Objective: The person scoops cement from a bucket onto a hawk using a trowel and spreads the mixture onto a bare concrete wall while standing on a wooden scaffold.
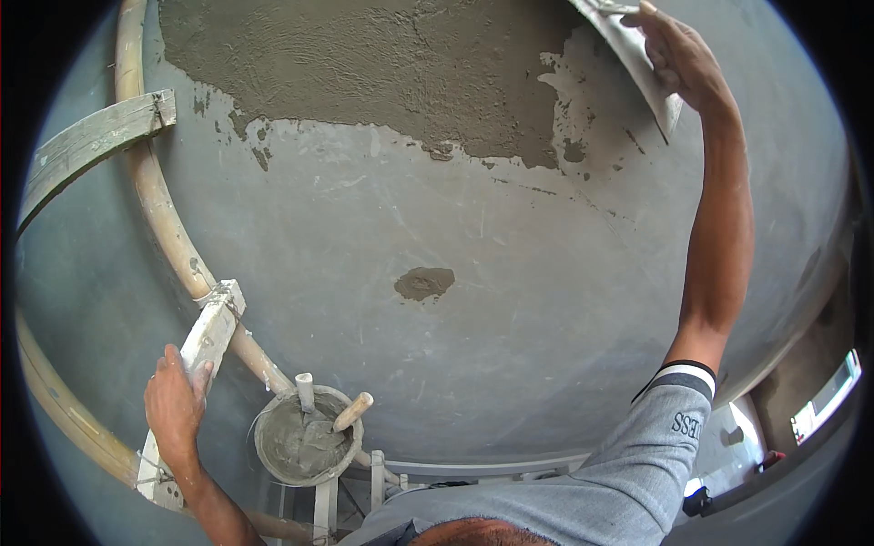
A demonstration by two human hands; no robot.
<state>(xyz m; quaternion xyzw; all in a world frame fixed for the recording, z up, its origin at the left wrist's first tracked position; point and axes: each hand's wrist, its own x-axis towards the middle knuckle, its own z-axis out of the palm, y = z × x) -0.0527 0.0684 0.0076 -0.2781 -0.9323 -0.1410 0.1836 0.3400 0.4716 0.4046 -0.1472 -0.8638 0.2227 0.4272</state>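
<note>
At the upper right my right hand (685, 62) is closed on a plastering trowel (659, 100), its long pale blade against the grey wall (337, 227). Left of the blade spreads a broad patch of wet, rough plaster (391, 68) with a ragged lower edge. A small separate dab of plaster (425, 283) sits lower on the wall. My left hand (176, 400) grips a white-spattered wooden bar (209, 335) at the lower left. Beside it is a round bucket (262, 441) of grey plaster mix, from which two tool handles (353, 412) stick up.
A bamboo pole (168, 223) runs down the left side, with a wooden plank (96, 138) across it higher up. Another bamboo pole (68, 409) curves at the far left. Wooden posts (377, 478) stand below the bucket. A bright opening (827, 399) shows at the lower right.
</note>
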